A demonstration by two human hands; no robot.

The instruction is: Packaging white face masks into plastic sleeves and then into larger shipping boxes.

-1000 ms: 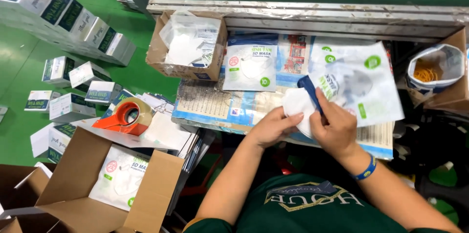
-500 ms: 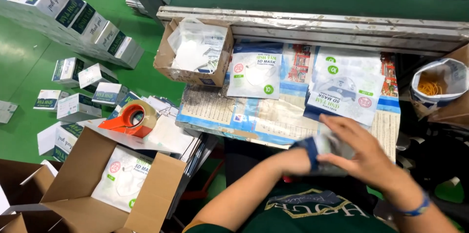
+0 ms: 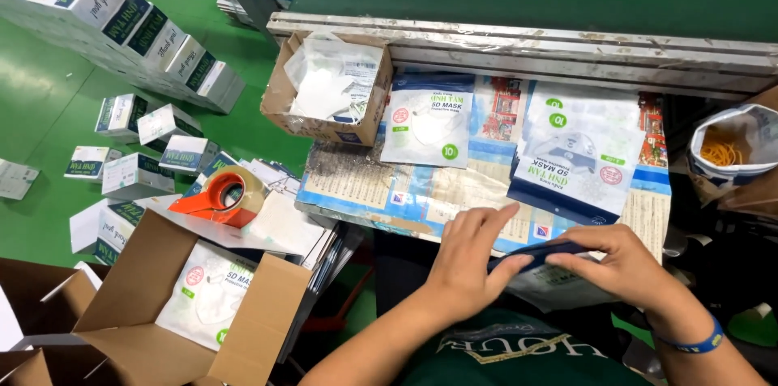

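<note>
Dark blue along its top edge and pale below, a flat mask pouch (image 3: 545, 272) lies at the near edge of the worktable (image 3: 381, 183), just in front of the person's chest, caught between both hands. The left hand (image 3: 470, 260) comes in from the left with its fingers (image 3: 485, 224) stretched flat and close together, the thumb closed onto the pouch's blue strip from below. The right hand (image 3: 620, 260) sits over the right part of the same strip, fingers curled down on it and pinching it, so the pouch's upper edge runs straight between the two grips while its pale lower part shows beneath the right hand. A blue wristband (image 3: 693, 344) circles the right wrist.

Farther off on the table, a stack of similar pouches (image 3: 579, 155) lies right of centre, with another pouch pile (image 3: 427, 123) to its left. A small open carton (image 3: 328, 90) of clear wrappers stands at the far left of the table. An orange tape dispenser (image 3: 220, 198) rests to the left, and near left an open cardboard box (image 3: 174, 305) holds a white mask packet (image 3: 209, 293).
</note>
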